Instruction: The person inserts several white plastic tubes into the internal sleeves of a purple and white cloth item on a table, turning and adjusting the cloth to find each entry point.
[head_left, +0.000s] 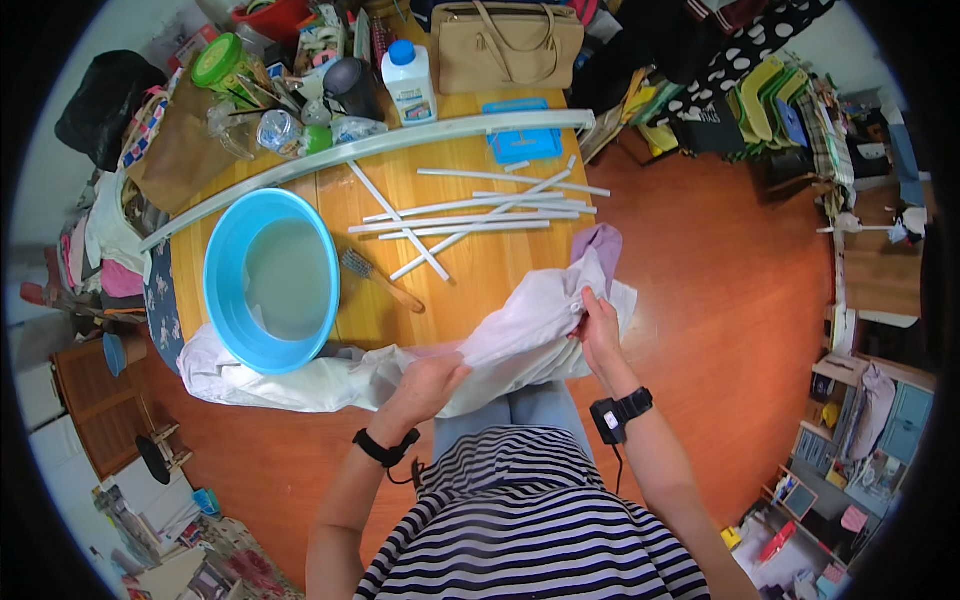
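Observation:
A long white cloth [515, 325], thin and crumpled, lies along the near edge of the table and hangs over it; I cannot tell what kind of garment or cover it is. Its right end shows a lilac part [600, 243]. My right hand [601, 333] pinches the cloth near that end, thumb on top. My left hand [425, 386] is closed on the same cloth farther left, and folds hide some fingertips. The cloth between them is pulled fairly straight. At its left stretch, a blue basin [217, 290] with cloudy water stands against it.
A wooden-handled brush [385, 281] lies beside the basin. Several white tubes [465, 228] cross one another on the table [440, 300]. Behind them runs a long pale rail [370, 150]. Farther back stand a blue-capped bottle [410, 88], a beige handbag [505, 50] and a blue tray [525, 140].

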